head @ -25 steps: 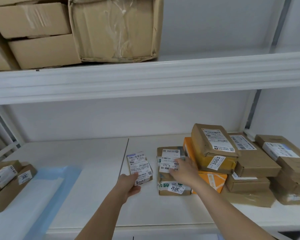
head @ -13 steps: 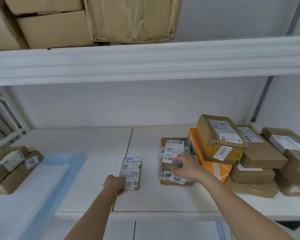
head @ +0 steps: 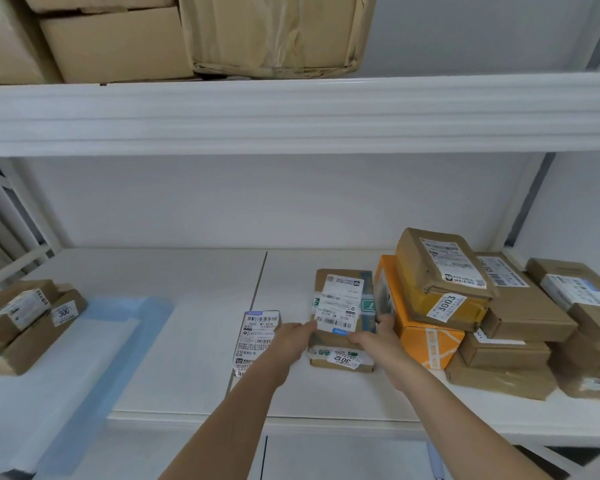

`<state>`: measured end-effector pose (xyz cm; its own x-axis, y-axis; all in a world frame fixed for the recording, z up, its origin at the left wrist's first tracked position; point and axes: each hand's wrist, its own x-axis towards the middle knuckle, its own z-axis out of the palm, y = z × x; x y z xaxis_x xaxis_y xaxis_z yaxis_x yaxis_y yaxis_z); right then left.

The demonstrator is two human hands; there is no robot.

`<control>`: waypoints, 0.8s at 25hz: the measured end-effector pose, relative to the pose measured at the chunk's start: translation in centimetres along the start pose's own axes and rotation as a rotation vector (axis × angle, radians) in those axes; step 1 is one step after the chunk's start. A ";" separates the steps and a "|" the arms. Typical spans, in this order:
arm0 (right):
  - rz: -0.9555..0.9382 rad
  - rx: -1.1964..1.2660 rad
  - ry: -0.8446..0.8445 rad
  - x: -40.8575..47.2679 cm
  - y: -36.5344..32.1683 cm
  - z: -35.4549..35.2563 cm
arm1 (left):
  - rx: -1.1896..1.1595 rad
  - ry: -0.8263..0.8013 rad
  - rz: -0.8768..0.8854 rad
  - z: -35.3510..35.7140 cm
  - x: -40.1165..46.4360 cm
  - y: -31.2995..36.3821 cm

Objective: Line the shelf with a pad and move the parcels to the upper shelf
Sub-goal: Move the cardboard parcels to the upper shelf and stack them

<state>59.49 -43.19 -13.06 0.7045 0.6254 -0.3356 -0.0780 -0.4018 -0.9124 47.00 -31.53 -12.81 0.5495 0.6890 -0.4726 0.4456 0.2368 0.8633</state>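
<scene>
Left hand (head: pixel 293 336) now off flat parcel (head: pixel 257 336)

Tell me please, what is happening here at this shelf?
A person is sorting parcels on a white shelf. Both hands hold the small labelled parcel lying on top of the box marked 3012: the left hand at its left edge, the right hand at its right. A flat labelled parcel lies just to the left. More parcels are stacked at the right, and a blue pad at the left carries two boxes.
</scene>
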 end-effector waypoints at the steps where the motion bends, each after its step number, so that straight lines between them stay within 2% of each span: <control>1: -0.009 0.007 -0.033 -0.1 0.0 -0.2 | -0.026 -0.019 -0.028 0.4 0.0 -0.1; 4: -0.044 0.056 -0.074 -0.7 -0.8 -0.2 | -0.141 -0.017 -0.012 0.8 0.2 -0.9; 11: -0.207 0.214 -0.029 -1.4 -4.5 0.5 | -0.419 0.005 0.116 -1.6 -1.6 1.8; 15: -0.142 0.373 -0.249 -1.7 -6.1 1.0 | -0.453 0.002 0.172 -3.4 -3.0 2.9; 17: -0.080 0.372 -0.379 -1.4 -6.4 1.5 | -0.444 0.012 0.175 -4.6 -3.7 3.1; 20: 0.011 0.396 -0.476 -0.9 -7.4 2.6 | -0.499 0.043 0.166 -7.0 -5.1 3.4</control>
<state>57.59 -39.07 -6.55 0.3176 0.8891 -0.3294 -0.4038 -0.1875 -0.8954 40.80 -29.46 -6.20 0.5501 0.7698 -0.3238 -0.0410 0.4121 0.9102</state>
